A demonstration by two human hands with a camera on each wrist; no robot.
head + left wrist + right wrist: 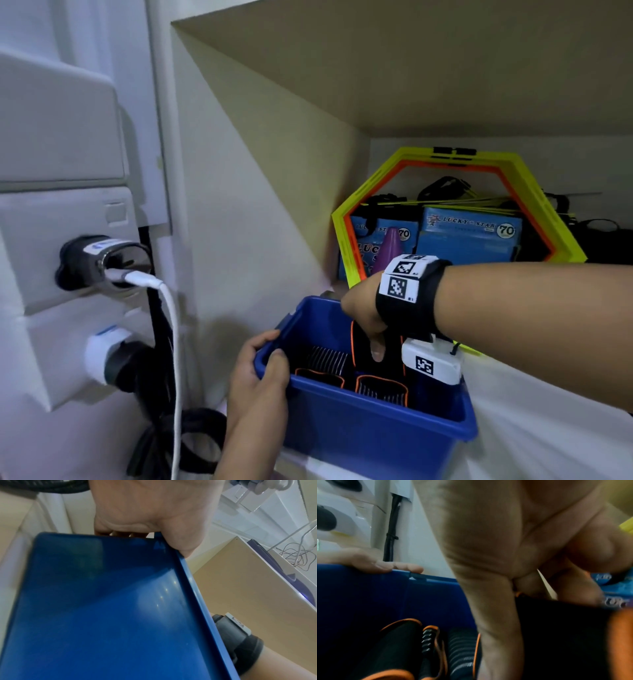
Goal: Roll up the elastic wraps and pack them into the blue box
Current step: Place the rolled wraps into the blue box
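Note:
The blue box (pixel 370 425) stands at the front of a shelf, its outer wall (pixel 102 608) filling the left wrist view. My left hand (pixel 260 373) grips its near left rim, thumb inside and fingers outside. My right hand (pixel 368 325) reaches down into the box and pinches a black elastic wrap with orange edging (pixel 394 349), holding it upright; in the right wrist view the thumb lies along this wrap (pixel 556 635). Other rolled wraps (pixel 380 387) with orange trim and ribbed bands (pixel 426 649) stand in the box beside it.
Behind the box lean yellow and orange hexagonal rings (pixel 455 212), with blue cartons (pixel 469 236) and a purple cone (pixel 390 250) inside the shelf. To the left, a white wall unit holds a dark plug (pixel 99 260), a white cable (pixel 174 349) and black cords (pixel 178 438).

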